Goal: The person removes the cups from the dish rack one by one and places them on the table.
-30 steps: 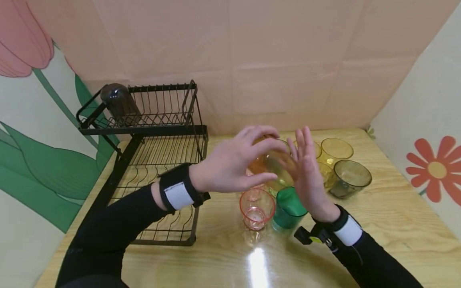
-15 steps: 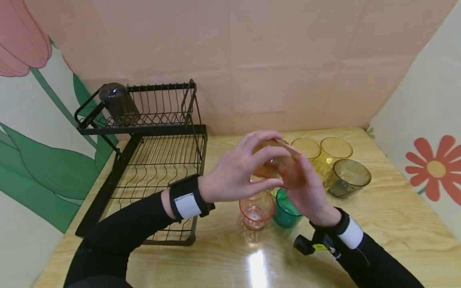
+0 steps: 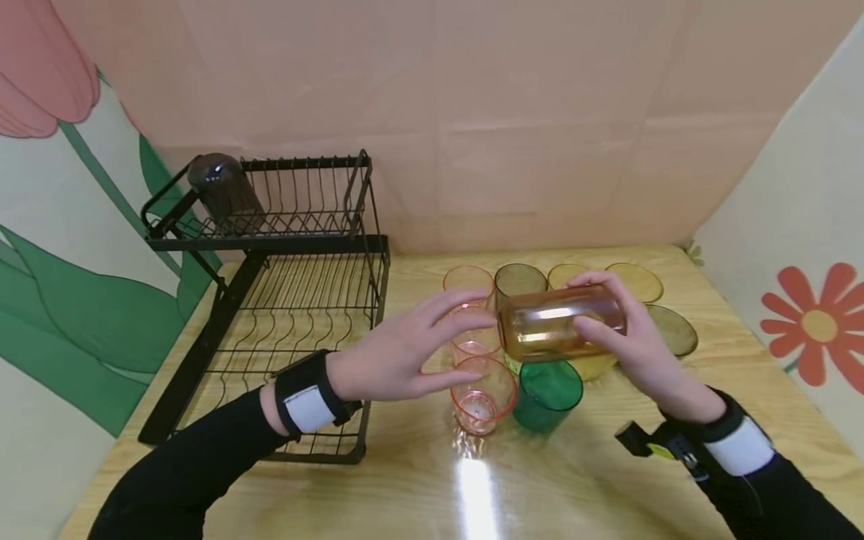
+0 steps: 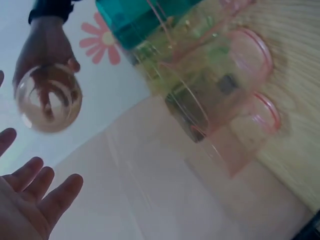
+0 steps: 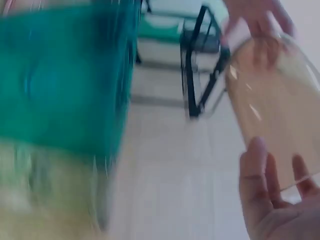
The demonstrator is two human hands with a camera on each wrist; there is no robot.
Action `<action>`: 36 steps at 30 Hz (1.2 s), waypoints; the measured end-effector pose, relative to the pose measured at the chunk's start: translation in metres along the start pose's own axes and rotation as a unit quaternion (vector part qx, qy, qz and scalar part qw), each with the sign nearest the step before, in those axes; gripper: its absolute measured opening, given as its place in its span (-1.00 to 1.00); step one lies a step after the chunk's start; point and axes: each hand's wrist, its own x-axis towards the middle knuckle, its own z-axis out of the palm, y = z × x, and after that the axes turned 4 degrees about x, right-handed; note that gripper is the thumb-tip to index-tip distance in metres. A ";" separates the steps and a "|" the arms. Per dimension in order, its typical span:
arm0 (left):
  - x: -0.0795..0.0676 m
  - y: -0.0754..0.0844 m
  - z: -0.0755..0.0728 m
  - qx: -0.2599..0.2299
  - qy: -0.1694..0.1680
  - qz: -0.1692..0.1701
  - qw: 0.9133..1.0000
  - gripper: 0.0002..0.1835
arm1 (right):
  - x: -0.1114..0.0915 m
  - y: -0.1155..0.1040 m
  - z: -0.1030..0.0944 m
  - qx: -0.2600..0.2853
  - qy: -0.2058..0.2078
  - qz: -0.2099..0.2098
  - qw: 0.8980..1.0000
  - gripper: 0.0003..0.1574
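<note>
An amber drinking glass lies sideways in the air above the other glasses. My right hand grips it round its right end, the thumb along the near side. Facing the glass's left end is my left hand, fingers extended and holding nothing. In the left wrist view the left hand's fingers stand apart from the glass. Just below are a green glass and a pink-rimmed glass, both upright on the table.
More pink, yellow and smoky glasses, including a smoky one at the back, stand close together on the wooden table. A black two-tier dish rack is at the left, with a dark glass tilted mouth-down on its upper tier.
Both hands were around the amber glass. The left hand has let go and drawn back left; the right hand has moved right and now holds the glass sideways.
</note>
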 end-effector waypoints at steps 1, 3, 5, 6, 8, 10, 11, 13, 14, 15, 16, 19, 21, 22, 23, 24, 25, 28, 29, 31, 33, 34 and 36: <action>-0.004 -0.001 -0.001 0.005 -0.001 -0.010 1.000 -0.31 | -0.001 -0.003 -0.006 -0.031 0.000 0.003 1.000 -0.49; -0.013 -0.005 -0.003 0.016 -0.003 -0.032 0.999 -0.30 | -0.003 -0.008 -0.018 -0.105 -0.001 0.002 0.994 -0.45; -0.023 -0.008 -0.006 0.024 -0.006 -0.057 0.998 -0.30 | -0.006 -0.014 -0.029 -0.172 -0.008 0.008 0.985 -0.41; -0.028 -0.010 -0.008 0.028 -0.009 -0.072 0.997 -0.30 | -0.007 -0.017 -0.034 -0.197 -0.010 0.010 0.980 -0.39; -0.038 -0.013 -0.011 0.030 -0.014 -0.096 0.995 -0.31 | -0.010 -0.025 -0.042 -0.268 -0.014 0.017 0.963 -0.35; -0.047 -0.016 -0.014 0.030 -0.020 -0.115 0.993 -0.33 | -0.014 -0.032 -0.048 -0.324 -0.021 0.027 0.946 -0.31; -0.051 -0.017 -0.015 0.031 -0.023 -0.124 0.992 -0.34 | -0.016 -0.035 -0.051 -0.351 -0.028 0.029 0.936 -0.31; -0.058 -0.019 -0.018 0.031 -0.028 -0.137 0.990 -0.35 | -0.019 -0.038 -0.053 -0.411 -0.035 0.026 0.911 -0.30; -0.062 -0.020 -0.018 0.030 -0.029 -0.142 0.989 -0.35 | -0.020 -0.038 -0.054 -0.440 -0.041 0.021 0.897 -0.31; -0.065 -0.021 -0.019 0.029 -0.030 -0.149 0.988 -0.36 | -0.022 -0.038 -0.054 -0.462 -0.046 0.015 0.885 -0.31; -0.068 -0.022 -0.019 0.030 -0.033 -0.156 0.987 -0.36 | -0.023 -0.037 -0.053 -0.482 -0.051 0.008 0.874 -0.32; -0.075 -0.024 -0.019 0.033 -0.037 -0.171 0.984 -0.36 | -0.027 -0.031 -0.050 -0.531 -0.066 -0.016 0.845 -0.30; -0.078 -0.025 -0.018 0.034 -0.039 -0.174 0.983 -0.37 | -0.030 -0.026 -0.047 -0.547 -0.079 -0.026 0.833 -0.29; -0.078 -0.025 -0.017 0.035 -0.041 -0.174 0.983 -0.37 | -0.032 -0.023 -0.046 -0.552 -0.084 -0.029 0.829 -0.30; -0.079 -0.025 -0.017 0.036 -0.043 -0.175 0.983 -0.37 | -0.034 -0.020 -0.045 -0.555 -0.089 -0.031 0.826 -0.30; -0.079 -0.025 -0.016 0.038 -0.045 -0.174 0.983 -0.37 | -0.037 -0.017 -0.045 -0.557 -0.093 -0.032 0.824 -0.30; -0.079 -0.026 -0.015 0.038 -0.047 -0.175 0.983 -0.37 | -0.039 -0.014 -0.044 -0.560 -0.095 -0.029 0.823 -0.30; -0.079 -0.026 -0.013 0.041 -0.052 -0.176 0.982 -0.37 | -0.044 -0.008 -0.043 -0.561 -0.098 -0.016 0.822 -0.30; -0.079 -0.026 -0.012 0.041 -0.053 -0.176 0.982 -0.37 | -0.045 -0.005 -0.042 -0.562 -0.099 -0.009 0.821 -0.30; -0.080 -0.027 -0.012 0.041 -0.053 -0.177 0.982 -0.36 | -0.047 -0.001 -0.041 -0.565 -0.102 0.005 0.819 -0.30; -0.080 -0.027 -0.011 0.040 -0.053 -0.177 0.982 -0.36 | -0.048 0.005 -0.040 -0.568 -0.108 0.018 0.816 -0.30; -0.080 -0.027 -0.011 0.040 -0.054 -0.178 0.982 -0.36 | -0.049 0.008 -0.039 -0.570 -0.111 0.024 0.814 -0.30; -0.080 -0.028 -0.010 0.041 -0.056 -0.179 0.981 -0.36 | -0.050 0.014 -0.037 -0.574 -0.114 0.027 0.810 -0.30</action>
